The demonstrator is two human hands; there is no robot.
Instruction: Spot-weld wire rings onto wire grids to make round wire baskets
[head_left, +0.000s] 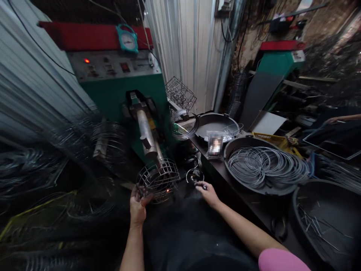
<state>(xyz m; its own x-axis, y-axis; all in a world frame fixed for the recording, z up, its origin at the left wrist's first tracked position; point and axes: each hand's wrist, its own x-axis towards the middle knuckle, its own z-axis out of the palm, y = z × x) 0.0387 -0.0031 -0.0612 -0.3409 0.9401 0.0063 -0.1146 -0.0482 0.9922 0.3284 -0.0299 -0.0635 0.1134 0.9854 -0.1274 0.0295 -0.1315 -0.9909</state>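
My left hand [138, 205] grips the lower rim of a round wire basket [158, 180] that sits over the end of a metal arm [147, 133] sticking out of a green machine [121, 90]. A small orange spark glows at the basket's right edge. My right hand [207, 192] is to the right of the basket, fingers closed on a small wire ring [194, 175] near the edge of a dark bench.
A black pan [242, 180] holds several loose wire rings. Another pan [332, 222] at the right holds wire offcuts. A finished wire basket [180, 92] sits behind the machine. Piles of wire frames [42, 165] crowd the left. Another person's arm [342, 119] shows at far right.
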